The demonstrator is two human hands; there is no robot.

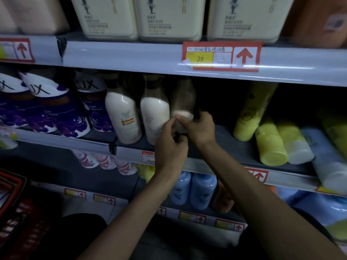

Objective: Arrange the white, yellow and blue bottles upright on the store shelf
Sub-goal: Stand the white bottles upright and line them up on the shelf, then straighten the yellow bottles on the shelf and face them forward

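On the middle shelf (pixel 225 139) two white bottles (pixel 123 115) (pixel 153 113) stand upright side by side. A third bottle (pixel 183 98), motion-blurred, stands just right of them. My right hand (pixel 197 128) grips its lower body with the thumb across the front. My left hand (pixel 171 143) holds the same bottle low down, fingers curled at its base. To the right, one yellow bottle (pixel 251 113) leans back, two more yellow ones (pixel 270 147) (pixel 293 143) lie on their sides, and a pale blue bottle (pixel 326 160) lies beside them.
Purple and white bottles (pixel 56 109) fill the shelf's left part. Cream cartons (pixel 169 17) sit on the shelf above, with a red price tag (pixel 221 56) on its edge. Blue bottles (pixel 193 188) stand on the shelf below. A red basket (pixel 13 201) is at lower left.
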